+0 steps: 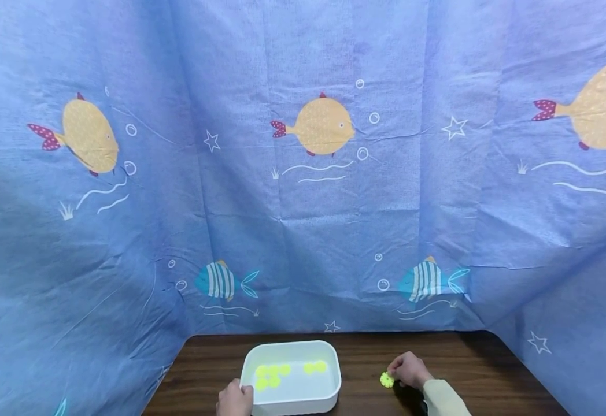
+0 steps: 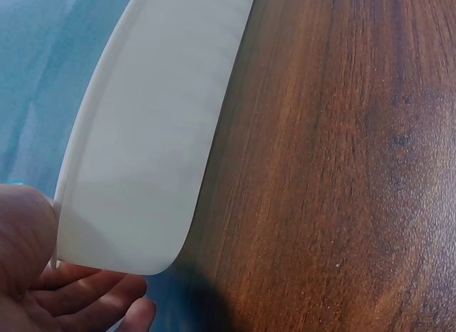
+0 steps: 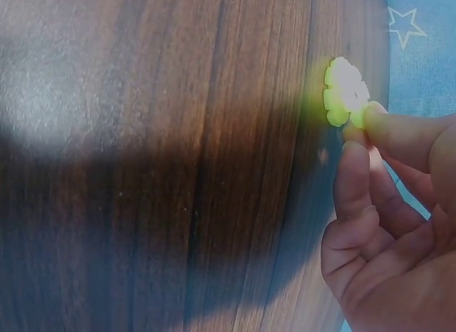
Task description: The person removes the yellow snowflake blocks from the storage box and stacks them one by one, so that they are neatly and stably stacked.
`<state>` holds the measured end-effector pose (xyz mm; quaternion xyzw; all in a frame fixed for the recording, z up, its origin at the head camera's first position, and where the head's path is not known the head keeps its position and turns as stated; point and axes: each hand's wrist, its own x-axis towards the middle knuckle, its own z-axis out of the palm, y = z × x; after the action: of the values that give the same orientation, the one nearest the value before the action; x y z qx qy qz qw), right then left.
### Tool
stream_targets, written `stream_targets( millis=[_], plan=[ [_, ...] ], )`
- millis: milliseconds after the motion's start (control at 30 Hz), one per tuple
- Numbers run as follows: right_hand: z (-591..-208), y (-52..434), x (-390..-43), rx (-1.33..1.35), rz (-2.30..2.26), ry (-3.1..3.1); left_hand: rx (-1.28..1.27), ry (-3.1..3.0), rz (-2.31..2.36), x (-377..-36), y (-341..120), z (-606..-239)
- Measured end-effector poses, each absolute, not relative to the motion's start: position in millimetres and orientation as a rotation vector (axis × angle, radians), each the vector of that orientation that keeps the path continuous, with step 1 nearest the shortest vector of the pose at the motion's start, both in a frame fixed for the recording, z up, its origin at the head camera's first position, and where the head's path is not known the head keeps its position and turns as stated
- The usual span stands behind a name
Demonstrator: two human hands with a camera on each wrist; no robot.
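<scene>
A yellow flower-shaped piece (image 1: 387, 379) is pinched between the thumb and fingers of my right hand (image 1: 409, 370), over the right part of the table. The right wrist view shows the same yellow piece (image 3: 345, 93) held by its edge, its scalloped outline facing the camera. My left hand (image 1: 235, 398) grips the near left corner of a white plastic tub (image 1: 303, 401). Seen from the left wrist, the thumb of that hand (image 2: 85, 293) lies at the rim, with fingers under the tub's wall (image 2: 149, 132). Several yellow pieces (image 1: 269, 377) lie on the tub's floor in two groups.
The dark wood-grain table (image 1: 365, 352) carries the tub left of the right hand. Blue fabric (image 1: 313, 231) printed with fish hangs behind the table and along both sides. A dark shadow falls on the table below the right hand.
</scene>
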<state>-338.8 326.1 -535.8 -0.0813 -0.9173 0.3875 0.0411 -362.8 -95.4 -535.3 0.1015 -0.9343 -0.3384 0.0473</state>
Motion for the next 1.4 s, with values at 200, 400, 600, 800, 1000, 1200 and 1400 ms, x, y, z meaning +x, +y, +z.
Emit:
stream_targets(
  millis=[200, 400, 600, 800, 1000, 1200, 1400],
  plan=[
    [-539.4, 324.7, -339.1, -0.215, 1.148, -2.792, 0.328, -2.872, -1.033, -361.7, -95.1, -535.1],
    [-540.3, 324.2, -341.5, -0.237, 1.137, -2.797, 0.325, -2.870, -1.037, -362.4, -95.4, -534.9],
    [-539.2, 324.1, -342.6, -0.306, 1.155, -2.825, 0.344, -2.873, -1.046, -362.7, -94.6, -534.8],
    [-539.7, 323.3, -341.9, -0.310, 1.148, -2.824, 0.360, -2.871, -1.056, -363.2, -94.1, -533.7],
    [-540.0, 321.8, -341.1, -0.308, 1.137, -2.813, 0.332, -2.848, -1.061, -362.2, -93.6, -532.2],
    [-536.9, 319.2, -339.0, -0.302, 1.129, -2.796, 0.296, -2.853, -1.082, -363.7, -95.7, -533.6],
    [-536.4, 322.9, -342.0, -0.339, 1.115, -2.834, 0.309, -2.860, -1.082, -364.8, -96.4, -532.9]
  ],
)
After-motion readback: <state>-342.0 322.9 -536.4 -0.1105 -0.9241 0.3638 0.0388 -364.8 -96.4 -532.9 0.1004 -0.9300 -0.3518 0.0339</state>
